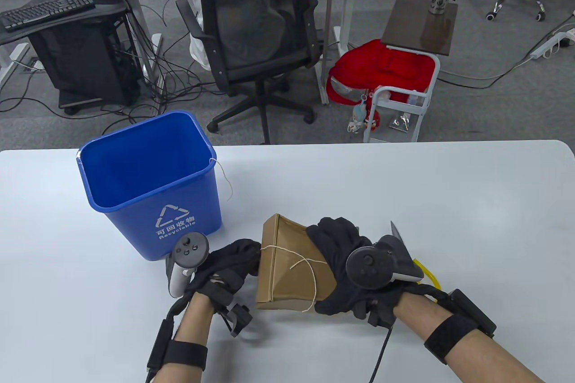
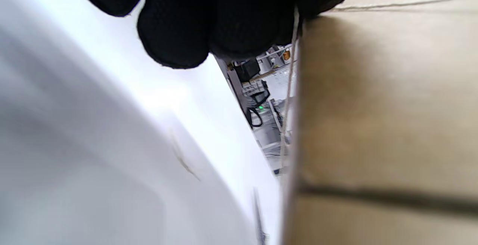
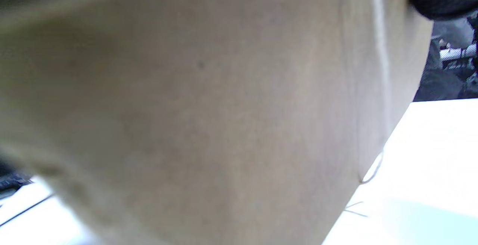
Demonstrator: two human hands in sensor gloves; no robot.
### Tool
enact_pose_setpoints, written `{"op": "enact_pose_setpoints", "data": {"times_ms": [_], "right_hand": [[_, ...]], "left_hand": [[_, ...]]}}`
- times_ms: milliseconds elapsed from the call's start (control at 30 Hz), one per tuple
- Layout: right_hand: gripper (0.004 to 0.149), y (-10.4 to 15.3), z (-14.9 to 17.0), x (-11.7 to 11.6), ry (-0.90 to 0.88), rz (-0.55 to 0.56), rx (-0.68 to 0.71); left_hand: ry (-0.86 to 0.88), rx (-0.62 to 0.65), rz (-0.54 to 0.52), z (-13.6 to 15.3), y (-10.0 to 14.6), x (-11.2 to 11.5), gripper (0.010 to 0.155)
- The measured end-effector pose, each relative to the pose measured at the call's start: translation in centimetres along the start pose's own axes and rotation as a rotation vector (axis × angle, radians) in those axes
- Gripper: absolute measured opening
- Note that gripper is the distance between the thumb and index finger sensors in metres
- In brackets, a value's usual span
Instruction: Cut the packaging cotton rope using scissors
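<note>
Your left hand (image 1: pixel 227 266) presses the box's (image 1: pixel 287 266) 9 o'clock side, its grip closed on the edge beside the cotton rope (image 1: pixel 305 266). The blue bin (image 1: pixel 148 185) at 10 o'clock reads "Recyclable". Your right hand (image 1: pixel 355 270) clasps the box's 3 o'clock side; scissors (image 1: pixel 400 244) lie behind, tip toward 12.

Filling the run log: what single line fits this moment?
both hands hold box | rope uncut | scissors on table
</note>
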State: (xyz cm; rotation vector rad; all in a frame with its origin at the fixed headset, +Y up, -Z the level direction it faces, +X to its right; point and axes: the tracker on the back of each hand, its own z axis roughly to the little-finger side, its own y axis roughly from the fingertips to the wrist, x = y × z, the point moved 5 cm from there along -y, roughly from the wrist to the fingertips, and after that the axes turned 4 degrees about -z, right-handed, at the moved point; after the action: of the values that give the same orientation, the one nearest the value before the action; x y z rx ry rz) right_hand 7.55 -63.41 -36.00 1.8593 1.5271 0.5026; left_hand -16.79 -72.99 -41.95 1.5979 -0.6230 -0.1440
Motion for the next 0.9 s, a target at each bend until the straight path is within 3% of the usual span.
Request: {"op": "enact_pose_setpoints", "data": {"times_ms": [267, 600, 700, 800, 900], "right_hand": [[0.130, 1.7, 2.1, 0.9, 0.110, 0.025, -0.076], [0.129, 5.1, 5.0, 2.4, 0.185, 0.046, -0.147], [0.129, 5.9, 5.5, 2.8, 0.180, 0.058, -0.161], [0.129, 6.2, 5.6, 3.1, 0.165, 0.080, -0.164], [0.129, 6.5, 5.5, 3.4, 0.161, 0.098, -0.161]], "left_hand": [[-0.542, -0.242, -0.129, 2.8, 0.8, -4.2, 0.042], [-0.713, -0.424, -0.114, 5.0, 1.7, -6.7, 0.043], [-0.689, -0.396, -0.106, 4.5, 1.6, -6.2, 0.043], [-0.608, -0.200, -0.072, 1.1, 0.4, -3.3, 0.042], [-0.514, 0.002, 0.062, -2.8, -1.1, 0.7, 0.041]]}}
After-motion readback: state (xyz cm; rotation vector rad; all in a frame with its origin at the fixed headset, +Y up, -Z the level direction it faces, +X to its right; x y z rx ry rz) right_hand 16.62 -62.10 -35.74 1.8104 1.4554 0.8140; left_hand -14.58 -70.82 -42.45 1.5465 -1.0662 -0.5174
